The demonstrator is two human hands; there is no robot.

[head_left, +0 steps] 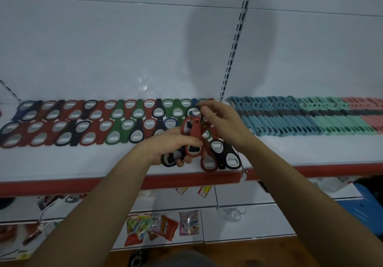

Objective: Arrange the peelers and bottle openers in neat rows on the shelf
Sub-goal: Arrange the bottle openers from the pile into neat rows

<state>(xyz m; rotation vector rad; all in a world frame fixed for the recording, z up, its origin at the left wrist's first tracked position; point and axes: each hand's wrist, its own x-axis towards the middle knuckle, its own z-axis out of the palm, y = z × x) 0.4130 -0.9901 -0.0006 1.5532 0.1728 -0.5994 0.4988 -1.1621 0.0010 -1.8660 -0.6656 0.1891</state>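
Observation:
Bottle openers in red, black, green and blue lie in rows on the left part of the white shelf. Peelers in blue, teal and pink lie in tight rows on the right part. My left hand grips a bunch of red and black bottle openers just above the shelf. My right hand pinches the handle end of a dark opener at the right end of the back rows. Two black openers and a red one lie loose near the front edge.
The shelf has a red front lip and a slotted upright on the white back panel. Lower shelves hold snack packets, and a blue crate stands at the lower right.

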